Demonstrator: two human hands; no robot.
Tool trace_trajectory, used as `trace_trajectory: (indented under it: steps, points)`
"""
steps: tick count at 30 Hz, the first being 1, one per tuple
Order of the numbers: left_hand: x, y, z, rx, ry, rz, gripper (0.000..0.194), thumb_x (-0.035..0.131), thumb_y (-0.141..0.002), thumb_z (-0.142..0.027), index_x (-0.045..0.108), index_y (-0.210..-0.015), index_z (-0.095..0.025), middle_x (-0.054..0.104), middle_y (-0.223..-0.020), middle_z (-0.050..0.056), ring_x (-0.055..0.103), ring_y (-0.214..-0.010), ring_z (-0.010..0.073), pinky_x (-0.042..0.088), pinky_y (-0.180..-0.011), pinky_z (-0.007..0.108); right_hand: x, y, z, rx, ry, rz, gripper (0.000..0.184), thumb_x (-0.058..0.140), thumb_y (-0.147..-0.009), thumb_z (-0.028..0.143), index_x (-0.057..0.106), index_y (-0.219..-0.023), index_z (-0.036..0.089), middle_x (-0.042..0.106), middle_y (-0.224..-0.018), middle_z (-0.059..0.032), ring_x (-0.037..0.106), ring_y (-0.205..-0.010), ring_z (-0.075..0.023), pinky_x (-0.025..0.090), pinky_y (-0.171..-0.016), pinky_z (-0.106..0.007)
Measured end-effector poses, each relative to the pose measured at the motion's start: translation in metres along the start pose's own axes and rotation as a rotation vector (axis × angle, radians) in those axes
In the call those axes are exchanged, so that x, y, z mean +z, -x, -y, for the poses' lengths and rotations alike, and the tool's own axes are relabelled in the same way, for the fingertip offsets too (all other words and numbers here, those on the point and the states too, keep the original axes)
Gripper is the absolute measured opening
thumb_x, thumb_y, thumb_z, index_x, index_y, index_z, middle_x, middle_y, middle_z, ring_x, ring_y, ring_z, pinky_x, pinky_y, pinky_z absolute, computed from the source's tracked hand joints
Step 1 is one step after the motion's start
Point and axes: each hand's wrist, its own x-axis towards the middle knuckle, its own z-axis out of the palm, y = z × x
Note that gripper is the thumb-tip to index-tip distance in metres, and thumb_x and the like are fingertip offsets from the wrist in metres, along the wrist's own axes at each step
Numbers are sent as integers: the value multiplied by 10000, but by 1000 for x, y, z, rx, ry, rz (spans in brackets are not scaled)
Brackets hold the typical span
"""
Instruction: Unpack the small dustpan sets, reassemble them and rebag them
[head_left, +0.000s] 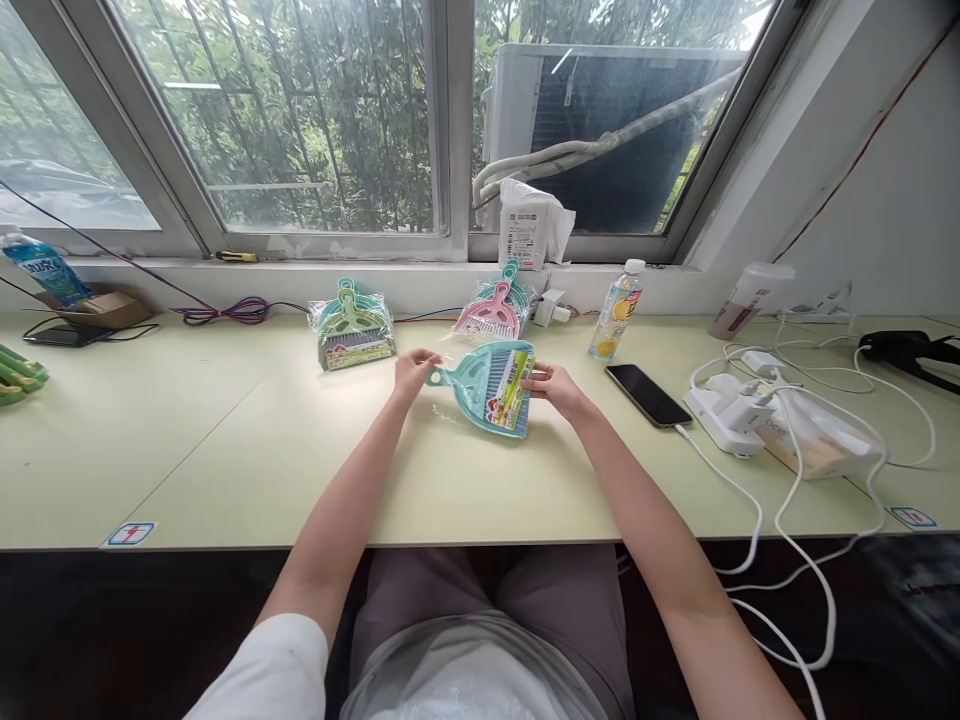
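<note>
A teal dustpan and brush set [471, 388], with a green and yellow label, is held on its side above the table between my hands. My left hand [417, 371] pinches clear plastic wrapping at its handle end. My right hand [553, 388] grips the wide brush end, thumb and fingers on the edge by the label. Behind it lie a wrapped pink dustpan set [491, 316] and, to the left, wrapped green dustpan sets [352, 330], both near the window wall.
A drink bottle [616, 310], a phone [648, 394] and a power strip [729, 418] with looping white cables stand to the right. A white package [525, 232] sits on the sill. A cable bundle [232, 311] and blue bottle [46, 268] are at left.
</note>
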Motion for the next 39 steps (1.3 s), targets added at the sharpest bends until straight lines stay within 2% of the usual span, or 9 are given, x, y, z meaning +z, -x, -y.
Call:
trace_trajectory:
  steps: [6, 9, 12, 15, 17, 21, 27, 30, 39]
  points:
    - [-40, -3, 15, -181, -578, -501, 235, 545, -829, -189, 617, -1050, -153, 620, -1189, 179, 517, -1207, 316, 360, -1013, 509, -23, -9, -5, -126, -230, -345, 328, 792, -613, 86, 631, -885, 172, 733, -875, -41, 712, -866, -197, 591, -872, -365]
    - [-33, 5, 1, -30, -617, -645, 430, 516, -846, -172, 486, -1275, -171, 361, -1461, 194, 280, -1388, 335, 252, -1091, 549, -22, -10, -9, -166, -318, -395, 293, 763, -641, 88, 615, -873, 187, 721, -933, -33, 694, -953, -187, 570, -915, -330]
    - [2, 15, -18, 121, -302, -358, 442, 467, -905, -288, 421, -1339, -214, 437, -1394, 154, 383, -1328, 281, 347, -1066, 469, -10, -8, -12, -177, -366, -371, 277, 752, -648, 92, 616, -868, 190, 725, -908, -26, 693, -948, -180, 562, -928, -321]
    - [45, 30, -27, -71, 162, 137, 471, 352, -945, -464, 396, -1343, -214, 602, -1141, 121, 589, -1079, 236, 502, -887, 403, 5, -5, -12, -178, -354, -246, 279, 768, -652, 132, 629, -887, 192, 734, -913, -24, 700, -921, -180, 567, -913, -320]
    - [64, 40, -27, -178, 342, 263, 458, 395, -926, -492, 417, -1311, -245, 613, -1101, 87, 624, -983, 206, 533, -809, 358, 10, -3, -10, -149, -285, -158, 245, 765, -688, 195, 646, -901, 178, 739, -932, -45, 707, -894, -184, 577, -881, -315]
    - [70, 46, -19, -306, 410, 167, 354, 424, -918, -455, 501, -1208, -267, 630, -1024, 37, 632, -870, 169, 538, -736, 316, -5, -7, -6, -38, 74, -213, 222, 643, -824, 344, 672, -827, 124, 742, -793, -96, 695, -587, -163, 583, -559, -260]
    - [67, 35, -4, -207, 290, 169, 354, 453, -894, -462, 637, -974, -171, 675, -1034, 68, 619, -997, 207, 474, -907, 340, -63, -14, -8, -18, 270, -784, 490, 401, -926, 484, 645, -700, 124, 622, -468, -41, 389, -252, -64, 333, -296, -199]
    - [71, 36, -3, -179, 218, 244, 407, 445, -883, -502, 659, -948, -162, 687, -1066, 77, 607, -1054, 230, 449, -946, 351, -76, -12, -7, 76, 289, -735, 611, 314, -938, 554, 642, -667, 115, 590, -429, -54, 305, -240, -63, 261, -284, -216]
    - [77, 49, -9, -27, 203, 360, 454, 344, -929, -474, 640, -1097, -175, 670, -1143, 63, 591, -1089, 216, 426, -979, 357, 32, 11, -5, -359, 1195, -402, 453, 380, -950, 495, 687, -829, 185, 701, -937, -96, 627, -847, -206, 453, -726, -286]
